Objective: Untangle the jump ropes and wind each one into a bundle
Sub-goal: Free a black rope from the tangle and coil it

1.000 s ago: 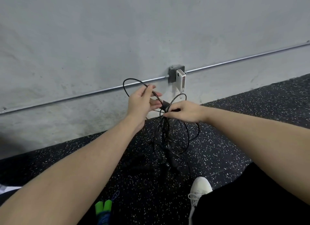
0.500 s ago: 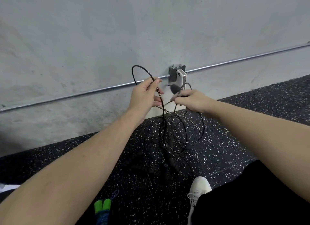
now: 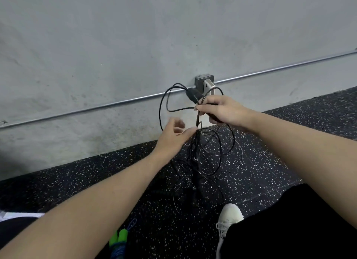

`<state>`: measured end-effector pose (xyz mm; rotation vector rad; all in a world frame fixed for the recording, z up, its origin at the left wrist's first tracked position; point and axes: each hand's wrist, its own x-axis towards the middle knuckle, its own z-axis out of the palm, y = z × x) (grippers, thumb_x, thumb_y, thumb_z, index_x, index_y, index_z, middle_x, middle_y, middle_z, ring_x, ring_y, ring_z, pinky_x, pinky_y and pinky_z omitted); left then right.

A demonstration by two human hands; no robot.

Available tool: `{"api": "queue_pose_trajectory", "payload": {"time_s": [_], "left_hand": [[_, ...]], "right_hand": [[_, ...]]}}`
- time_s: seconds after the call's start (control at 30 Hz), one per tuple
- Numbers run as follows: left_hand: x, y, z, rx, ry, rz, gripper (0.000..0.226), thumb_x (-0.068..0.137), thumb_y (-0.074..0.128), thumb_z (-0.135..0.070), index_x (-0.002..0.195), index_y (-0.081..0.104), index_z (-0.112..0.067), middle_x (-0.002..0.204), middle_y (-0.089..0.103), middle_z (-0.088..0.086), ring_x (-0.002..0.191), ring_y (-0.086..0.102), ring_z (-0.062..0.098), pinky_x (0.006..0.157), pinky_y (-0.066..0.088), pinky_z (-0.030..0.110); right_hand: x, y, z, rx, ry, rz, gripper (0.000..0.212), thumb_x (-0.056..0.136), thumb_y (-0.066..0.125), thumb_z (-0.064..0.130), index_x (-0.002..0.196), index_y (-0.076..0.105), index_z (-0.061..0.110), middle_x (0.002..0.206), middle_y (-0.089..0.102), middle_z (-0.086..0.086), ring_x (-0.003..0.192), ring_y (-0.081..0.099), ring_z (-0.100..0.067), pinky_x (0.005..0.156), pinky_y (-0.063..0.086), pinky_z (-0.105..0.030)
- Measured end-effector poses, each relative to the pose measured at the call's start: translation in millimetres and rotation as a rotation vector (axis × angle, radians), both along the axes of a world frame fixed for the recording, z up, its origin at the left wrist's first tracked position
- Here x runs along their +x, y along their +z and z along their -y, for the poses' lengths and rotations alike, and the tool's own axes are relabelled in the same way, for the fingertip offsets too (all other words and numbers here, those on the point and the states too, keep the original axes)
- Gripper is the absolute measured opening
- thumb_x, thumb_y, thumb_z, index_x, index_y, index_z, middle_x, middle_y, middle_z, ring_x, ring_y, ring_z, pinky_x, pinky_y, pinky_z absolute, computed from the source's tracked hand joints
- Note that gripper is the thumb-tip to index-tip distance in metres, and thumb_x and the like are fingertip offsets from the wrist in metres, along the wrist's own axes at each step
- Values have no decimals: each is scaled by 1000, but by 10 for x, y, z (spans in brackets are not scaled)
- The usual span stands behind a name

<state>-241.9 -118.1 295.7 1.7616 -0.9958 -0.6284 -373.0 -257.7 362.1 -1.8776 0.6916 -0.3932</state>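
A: Holding that thin black cord jump rope (image 3: 201,154) up in front of the grey concrete wall (image 3: 116,46), the right hand (image 3: 222,110) has its fingers curled round a black rope handle (image 3: 193,95) and pinches the cord just below it. Is that the end to work from?

B: I would say so. One big loop (image 3: 164,104) arcs out to the left of the handle, and the rest hangs in a snarl of coils down to the black speckled rubber floor (image 3: 270,152).

A: And the left hand (image 3: 172,132)?

B: It is blurred. It sits lower, at the top of the hanging strands, fingers loosely bent and reaching toward the cord. I cannot tell whether it pinches anything.

A: How should the step go, then?

B: My judgement: keep the handle high so the tangle hangs free, and let the left fingers follow one strand down from the handle, easing loops apart and not tugging. Pulling hard would likely tighten any knot in so thin a cord.

A: Anything else nearby?

B: A green-handled rope (image 3: 118,239) lies on the floor at the lower edge, a white sneaker (image 3: 229,216) to its right. A metal outlet box (image 3: 201,81) with a white plug sits on a conduit pipe (image 3: 96,108) along the wall, just behind the raised loop, so the loop should be kept from catching on it.
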Motion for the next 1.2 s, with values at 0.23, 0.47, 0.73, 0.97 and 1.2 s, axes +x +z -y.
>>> {"api": "queue_pose_trajectory", "payload": {"time_s": [0.23,0.47,0.73,0.97,1.2], "left_hand": [[28,-11,-19,138,-261,-183,21,97,68,-20,116,71,-28,78,74,-8,62,64,10,48,49,22],[153,-85,-74,246,-140,-57,22,97,66,-36,118,73,-32,64,68,-23,58,51,7,52,38,12],[269,-150,-36,228,-72,62,26,107,51,-19,107,71,-36,98,69,-10,51,49,6,49,44,17],[331,-250,-92,260,-49,93,34,109,43,-12,123,70,-27,127,65,-7,100,63,4,87,47,21],[432,-363,-94,316,-220,295,24,99,65,-33,119,64,-46,119,43,-7,97,57,12,94,50,34]], "right_hand": [[-90,126,32,154,64,194,22,98,60,24,97,61,2,89,60,-8,47,42,-10,46,21,-25],[-247,326,199,365,-90,565,12,101,51,21,88,49,19,83,57,-3,47,39,-10,44,17,-22],[-257,235,194,504,-70,516,9,102,48,26,93,48,22,86,60,-2,50,37,-10,49,12,-23],[-228,243,108,560,165,467,10,100,46,24,90,48,21,90,56,-7,49,33,-10,47,13,-24],[-142,288,15,670,239,512,9,98,47,26,90,49,22,89,54,-5,49,34,-8,47,17,-21]]}}
